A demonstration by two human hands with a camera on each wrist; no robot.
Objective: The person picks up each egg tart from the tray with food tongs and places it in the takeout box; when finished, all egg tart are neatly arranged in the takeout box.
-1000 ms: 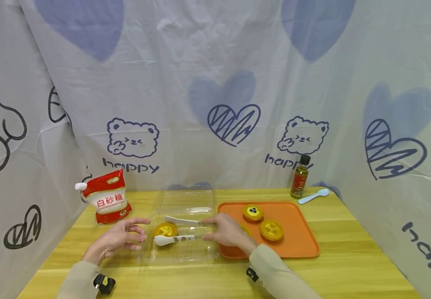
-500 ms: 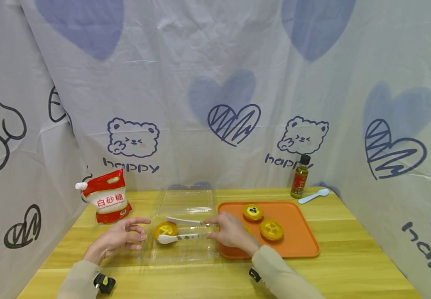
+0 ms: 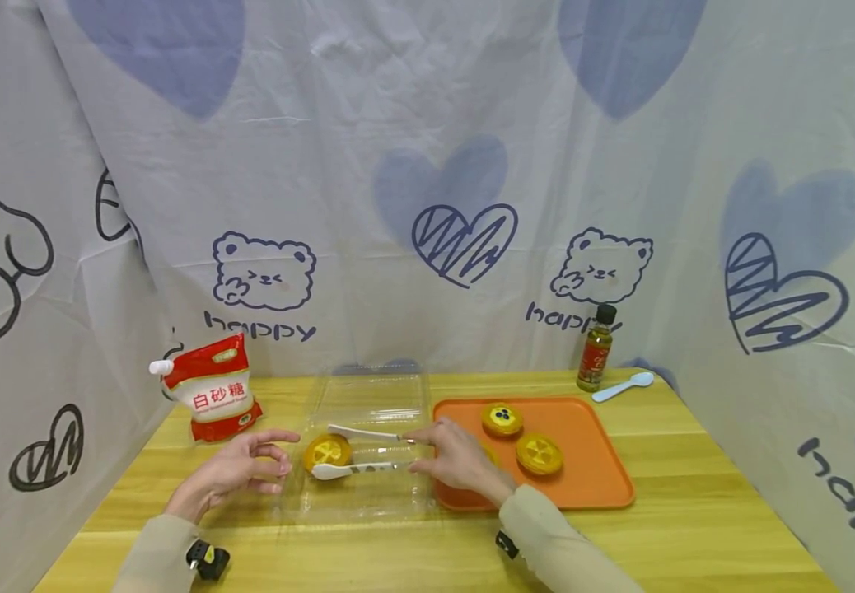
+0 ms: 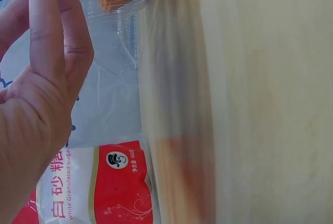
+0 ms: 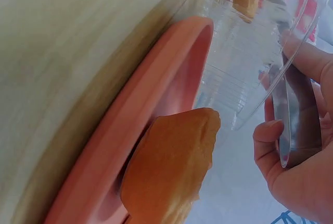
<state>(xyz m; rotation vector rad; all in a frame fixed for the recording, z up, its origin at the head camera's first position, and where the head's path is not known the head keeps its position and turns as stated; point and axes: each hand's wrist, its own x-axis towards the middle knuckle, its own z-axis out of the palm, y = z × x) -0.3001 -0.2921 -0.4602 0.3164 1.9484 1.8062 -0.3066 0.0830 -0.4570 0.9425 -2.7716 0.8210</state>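
Observation:
My right hand [image 3: 459, 463] holds a pair of tongs [image 3: 359, 469] with white tips and a metal handle [image 5: 291, 114]. The tongs' arms are spread, one tip beyond an egg tart [image 3: 328, 450], the other overlapping its near edge. I cannot tell whether they touch it. That tart sits at the left inside a clear plastic box [image 3: 371, 504], whose lid [image 3: 371, 395] is laid back. Just left of the box, my left hand [image 3: 236, 468] hovers with relaxed, slightly bent fingers and holds nothing. More tarts [image 3: 539, 455] lie on an orange tray [image 3: 594, 482].
A red-and-white bag of white sugar [image 3: 218, 395] stands at the back left. Behind the tray are a small dark-capped bottle [image 3: 595, 354] and a light blue spoon [image 3: 623, 387]. A printed cloth [image 3: 353, 206] hangs around the wooden table [image 3: 694, 511].
My right hand and the tongs have shifted slightly right, and the tongs' arms stand a little wider apart. The tart in the box and my left hand have stayed in place.

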